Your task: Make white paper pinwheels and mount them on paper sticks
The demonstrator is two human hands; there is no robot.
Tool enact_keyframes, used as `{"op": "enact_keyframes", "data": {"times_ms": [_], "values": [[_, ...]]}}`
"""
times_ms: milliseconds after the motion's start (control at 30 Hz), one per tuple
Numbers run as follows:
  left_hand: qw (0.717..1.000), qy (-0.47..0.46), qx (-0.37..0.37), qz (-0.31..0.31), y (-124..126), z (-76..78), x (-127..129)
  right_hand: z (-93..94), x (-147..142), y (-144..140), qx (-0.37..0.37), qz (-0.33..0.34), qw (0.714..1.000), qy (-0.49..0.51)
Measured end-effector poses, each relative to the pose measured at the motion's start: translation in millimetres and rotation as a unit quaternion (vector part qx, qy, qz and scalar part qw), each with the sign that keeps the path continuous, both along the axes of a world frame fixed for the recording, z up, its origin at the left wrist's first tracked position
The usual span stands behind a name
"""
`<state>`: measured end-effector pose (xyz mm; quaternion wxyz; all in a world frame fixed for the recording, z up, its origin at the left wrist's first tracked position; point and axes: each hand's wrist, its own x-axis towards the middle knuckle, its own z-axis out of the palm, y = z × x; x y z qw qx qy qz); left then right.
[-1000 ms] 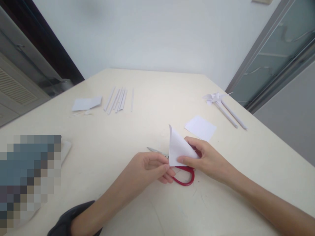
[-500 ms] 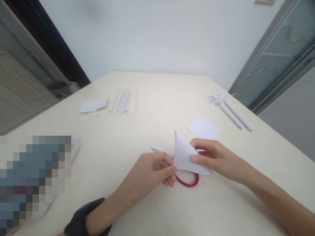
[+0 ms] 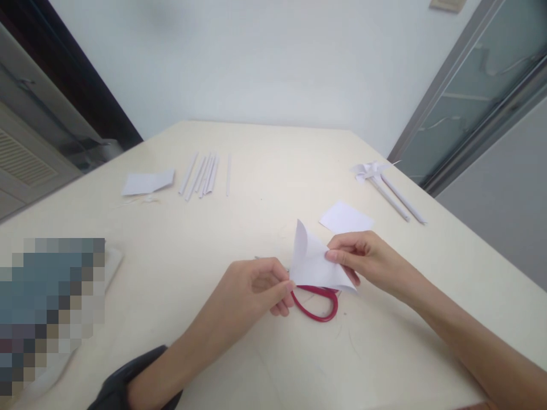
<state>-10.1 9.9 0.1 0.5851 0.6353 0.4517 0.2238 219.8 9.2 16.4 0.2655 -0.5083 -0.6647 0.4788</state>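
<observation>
A white sheet of paper (image 3: 314, 262), bent into a curved triangular shape, is held up between both hands. My left hand (image 3: 267, 285) pinches its lower left corner between thumb and fingertips. My right hand (image 3: 352, 253) grips its right side, thumb on the near face and fingers behind. Directly under the paper lies a pair of scissors with red handles (image 3: 322, 319); the blades are mostly hidden by the paper and my left hand. Just beyond my right hand, another piece of white paper (image 3: 345, 218) rests flat on the table.
Several thin rolled paper sticks (image 3: 207, 176) lie at the back left, beside a folded white paper (image 3: 147, 182). A paper pinwheel (image 3: 370, 171) and rolled paper tubes (image 3: 401, 196) are at the back right. A blurred-out item (image 3: 51, 307) sits at the left edge.
The top corner of the paper curls over more, and its lower right edge has lifted slightly. My right hand has shifted up a little along the sheet. The whole view has moved slightly.
</observation>
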Motion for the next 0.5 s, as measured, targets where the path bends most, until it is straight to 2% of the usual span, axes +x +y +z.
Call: {"op": "enact_keyframes", "data": {"times_ms": [133, 200, 267, 333, 400, 500], "values": [[1.000, -0.003, -0.010, 0.023, 3.3, 6.5, -1.2, 0.1, -1.4, -0.7, -0.041, 0.084, 0.995, 0.028], [1.000, -0.017, -0.008, 0.023, 5.6, 6.3, -1.9, -0.9, -2.3, -1.4, -0.035, 0.070, 0.997, 0.011], [1.000, -0.022, -0.010, 0.020, 7.8, 5.1, -2.5, -1.8, -3.0, -2.0, -0.002, 0.035, 0.999, -0.021], [0.999, -0.017, -0.025, 0.016, 8.7, 4.0, -2.8, -2.2, -2.9, -2.0, 0.025, 0.031, 0.998, -0.044], [0.998, -0.014, -0.053, -0.005, 7.4, 3.1, -2.3, -2.3, -2.4, -1.7, 0.035, 0.058, 0.997, -0.033], [0.993, -0.019, -0.095, -0.070, 2.2, 2.6, 0.3, -4.1, -2.5, -1.5, 0.027, 0.090, 0.996, 0.002]]}}
